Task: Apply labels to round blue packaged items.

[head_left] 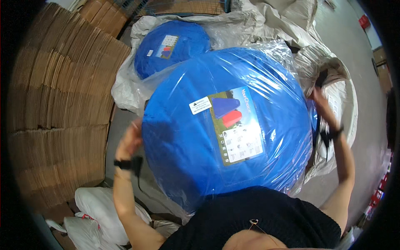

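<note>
A large blue round flat pack (179, 121) in clear plastic fills the middle, close in front of my chest. Its printed card (246, 146) pictures a blue and a red tent, and a small white label (200, 106) sits beside that. My left hand (132, 135), somewhat blurred, curls at the pack's left edge. On the opposite side my right hand (320, 100) is closed at the right edge, its fingers partly hidden. Both wrists wear black straps. Behind lies a second blue round pack (189, 41) with its own card.
Tall stacks of flattened cardboard (62, 96) line the left. A large whitish woven sack (275, 21) spreads open behind and to the right. Stuffed white bags (100, 212) lie at lower left. Grey floor (354, 54) runs along the right, with a red object (364, 21) at the far right.
</note>
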Demonstrator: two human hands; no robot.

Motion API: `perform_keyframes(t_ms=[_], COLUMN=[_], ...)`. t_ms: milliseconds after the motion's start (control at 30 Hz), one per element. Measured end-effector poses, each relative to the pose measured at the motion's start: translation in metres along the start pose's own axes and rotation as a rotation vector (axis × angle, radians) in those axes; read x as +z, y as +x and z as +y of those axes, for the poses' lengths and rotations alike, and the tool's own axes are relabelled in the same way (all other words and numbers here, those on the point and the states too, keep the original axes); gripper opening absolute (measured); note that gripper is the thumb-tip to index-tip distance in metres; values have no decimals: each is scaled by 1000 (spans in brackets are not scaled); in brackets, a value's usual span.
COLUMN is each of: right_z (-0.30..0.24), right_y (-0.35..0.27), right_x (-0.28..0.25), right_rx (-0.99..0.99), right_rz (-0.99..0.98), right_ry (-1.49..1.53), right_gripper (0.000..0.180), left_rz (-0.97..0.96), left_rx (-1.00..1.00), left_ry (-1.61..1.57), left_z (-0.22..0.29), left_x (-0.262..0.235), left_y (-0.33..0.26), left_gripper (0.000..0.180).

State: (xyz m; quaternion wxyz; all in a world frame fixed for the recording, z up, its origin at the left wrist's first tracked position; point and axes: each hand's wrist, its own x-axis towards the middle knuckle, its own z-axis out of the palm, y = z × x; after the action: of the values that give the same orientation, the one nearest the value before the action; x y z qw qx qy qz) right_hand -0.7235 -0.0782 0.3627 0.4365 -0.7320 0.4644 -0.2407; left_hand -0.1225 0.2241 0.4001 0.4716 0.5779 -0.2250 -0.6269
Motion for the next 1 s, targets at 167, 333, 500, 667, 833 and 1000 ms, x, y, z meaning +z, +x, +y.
perform_keyframes(t_ms=[167,333,500,667,833,1000], right_z=[-15,-68,-75,-42,-143,-261], right_y=[-201,-186,-165,-97,-29,8], right_x=[56,117,102,93,60,26], right_rx=[523,376,112,-366,-434,-159], right_rz=[-39,373,425,820,595,117], right_ry=[554,711,640,-198,350,744], right_gripper=[58,36,42,37,43,38], left_rz=[145,354,494,492,473,465], left_rx=[-143,107,496,772,1030,820], left_ry=[-405,30,214,-143,-248,-170], left_z=[-74,-64,-23,-12,54,134], left_x=[48,85,119,116,136,112], left_y=[-89,-110,-163,-184,-194,-208], left_gripper=[57,43,51,56,57,52])
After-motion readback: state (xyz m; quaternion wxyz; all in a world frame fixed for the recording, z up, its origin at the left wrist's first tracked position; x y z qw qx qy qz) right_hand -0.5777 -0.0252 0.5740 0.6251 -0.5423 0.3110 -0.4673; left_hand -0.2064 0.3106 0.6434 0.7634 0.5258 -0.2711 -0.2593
